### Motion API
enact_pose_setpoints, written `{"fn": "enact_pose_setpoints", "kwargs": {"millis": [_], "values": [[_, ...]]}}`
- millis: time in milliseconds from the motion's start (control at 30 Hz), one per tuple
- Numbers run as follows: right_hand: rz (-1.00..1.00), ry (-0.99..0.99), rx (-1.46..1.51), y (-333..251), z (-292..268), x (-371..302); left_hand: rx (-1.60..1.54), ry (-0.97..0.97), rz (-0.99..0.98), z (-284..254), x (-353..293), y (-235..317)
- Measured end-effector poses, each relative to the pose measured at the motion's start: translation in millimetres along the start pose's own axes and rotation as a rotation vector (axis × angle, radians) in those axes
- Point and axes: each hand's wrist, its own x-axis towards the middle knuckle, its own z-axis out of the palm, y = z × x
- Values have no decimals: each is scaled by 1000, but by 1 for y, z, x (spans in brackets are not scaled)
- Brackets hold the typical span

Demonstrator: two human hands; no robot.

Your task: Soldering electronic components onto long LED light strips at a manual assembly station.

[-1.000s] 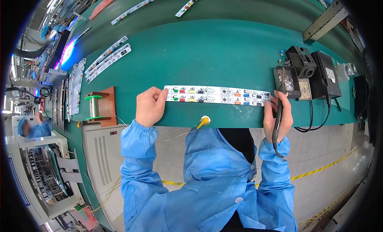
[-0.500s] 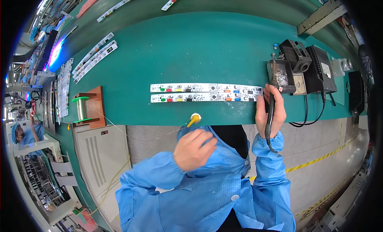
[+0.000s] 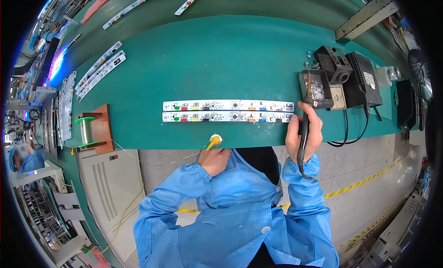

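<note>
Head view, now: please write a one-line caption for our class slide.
Right hand grips a soldering iron beside two circuit boards on a green bench; left hand at its near edge.

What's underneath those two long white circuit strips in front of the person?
The upper strip and lower strip lie on a green tabletop, which shows around them. Their undersides and the surface directly beneath are covered, so anything hidden there cannot be seen.

Fingertips of the left hand (image 3: 214,163) sit out of my sight at the near edge of the workbench (image 3: 258,51) (what they hold, I cannot tell from here). Far-side circuit strips (image 3: 131,10) run beyond my view, a co-worker (image 3: 28,158) at left blurs, and print on the central boards (image 3: 221,116) is too small to read.
</note>
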Motion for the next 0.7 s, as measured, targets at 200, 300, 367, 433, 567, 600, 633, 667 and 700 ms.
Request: {"fn": "enact_pose_setpoints", "kwargs": {"millis": [200,300,367,433,567,600,633,667,700], "values": [[138,59,260,3,-3,-11,-592,-11,10,-36,-3,45],[164,64,558,-14,-12,-31,-878,98,22,-72,9,85],[198,-123,784,-36,-29,-48,-999,206,49,-83,20,102],[138,-218,785,-50,-34,-58,-1001,251,36,-83,31,112],[92,-84,625,-53,-35,-64,-1050,332,50,-78,44,118],[83,-95,632,-51,-36,-64,-1034,339,37,-75,45,117],[72,-105,639,-48,-36,-63,-1017,321,39,-72,44,114],[8,-128,554,-42,-36,-62,-1000,302,43,-71,43,111],[31,-95,530,-38,-37,-62,-965,301,55,-74,44,108]]}}
